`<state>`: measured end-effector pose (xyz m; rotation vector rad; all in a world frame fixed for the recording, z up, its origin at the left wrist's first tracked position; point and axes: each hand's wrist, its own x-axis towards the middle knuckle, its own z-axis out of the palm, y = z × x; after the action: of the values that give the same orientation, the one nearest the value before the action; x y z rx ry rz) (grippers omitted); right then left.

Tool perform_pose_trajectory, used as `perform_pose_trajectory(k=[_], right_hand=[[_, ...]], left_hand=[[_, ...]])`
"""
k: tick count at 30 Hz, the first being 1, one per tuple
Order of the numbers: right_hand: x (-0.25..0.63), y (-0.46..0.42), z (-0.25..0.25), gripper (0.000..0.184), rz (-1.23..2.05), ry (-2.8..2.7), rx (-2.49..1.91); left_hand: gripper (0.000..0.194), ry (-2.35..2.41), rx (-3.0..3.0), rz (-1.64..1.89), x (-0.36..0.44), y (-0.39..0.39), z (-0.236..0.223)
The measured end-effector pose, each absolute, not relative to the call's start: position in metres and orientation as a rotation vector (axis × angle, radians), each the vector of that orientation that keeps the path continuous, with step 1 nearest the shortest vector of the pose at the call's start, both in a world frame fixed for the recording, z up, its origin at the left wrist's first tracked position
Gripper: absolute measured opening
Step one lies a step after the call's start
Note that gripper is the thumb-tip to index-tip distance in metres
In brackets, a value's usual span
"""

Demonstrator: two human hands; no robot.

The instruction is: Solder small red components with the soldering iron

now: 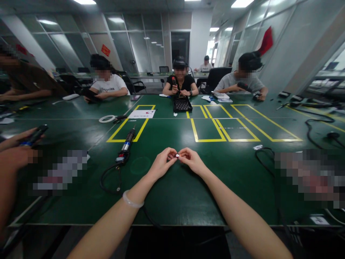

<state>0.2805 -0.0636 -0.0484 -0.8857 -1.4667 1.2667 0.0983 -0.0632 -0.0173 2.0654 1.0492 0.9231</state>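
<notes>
My left hand (162, 162) and my right hand (192, 160) meet above the green table (175, 194), fingertips pinched together. Between them they hold a tiny pale part (177, 155), too small to name. A pale bracelet (132, 200) circles my left wrist. A corded electric screwdriver (126, 145) lies on the table to the left of my left hand, its cable (107, 180) looping toward me.
Yellow tape rectangles (223, 127) mark the table. A black tray (182, 104) stands before the person opposite. A white tape ring (107, 118) and a paper sheet (142, 114) lie far left. Black cables (315, 122) run on the right. Other people sit around, one holding a tool (35, 136) at left.
</notes>
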Motion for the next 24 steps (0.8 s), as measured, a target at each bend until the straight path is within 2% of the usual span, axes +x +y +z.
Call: perform_pose_trajectory(k=[11, 24], right_hand=[[0.2835, -0.0626, -0.0455, 0.042, 1.214, -1.632, -1.008], [0.2803, -0.0645, -0.0452, 0.032, 1.347, -1.451, -0.924]], left_hand=[[0.03, 1.06, 2.059, 0.792, 0.1, -0.0669, -0.0145], [0.021, 1.022, 2.053, 0.85, 0.097, -0.0637, -0.0152]])
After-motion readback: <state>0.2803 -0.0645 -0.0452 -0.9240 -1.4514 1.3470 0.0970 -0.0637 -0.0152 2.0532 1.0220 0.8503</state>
